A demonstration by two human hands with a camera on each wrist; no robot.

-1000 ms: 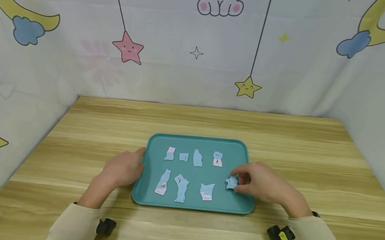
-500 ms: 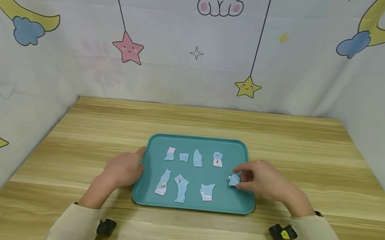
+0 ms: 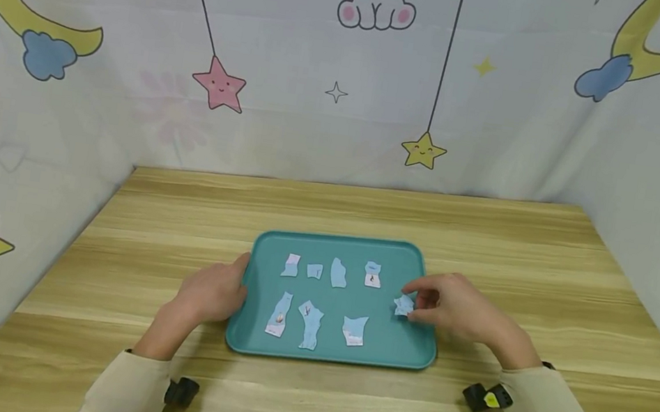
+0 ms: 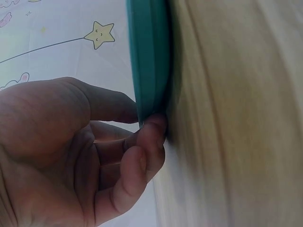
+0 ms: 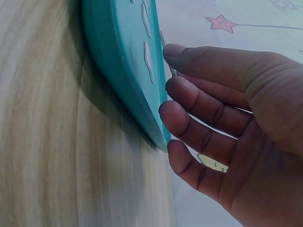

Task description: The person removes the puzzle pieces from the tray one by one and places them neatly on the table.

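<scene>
A teal tray (image 3: 389,344) lies on the wooden table. My left hand (image 3: 212,290) grips its left rim; in the left wrist view the thumb is on one side of the edge (image 4: 150,52) and the curled fingers are on the other. Over the tray's right side, my right hand (image 3: 460,309) pinches a small crumpled light-blue paper piece (image 3: 402,306) between thumb and forefinger. The right wrist view shows the other fingers bent beside the rim, with most of that piece hidden behind the thumb. Several torn light-blue paper pieces, including one with a ragged top (image 3: 354,330), lie flat on the tray.
The upper row on the tray includes a narrow piece (image 3: 339,273) and one with a white lower part (image 3: 373,275). A white cloth (image 3: 276,135) printed with stars and moons surrounds the table (image 3: 303,399) at the back and sides.
My right hand has shifted slightly up and to the right with the small paper piece, which has moved with it. My left hand has kept its hold on the tray.
</scene>
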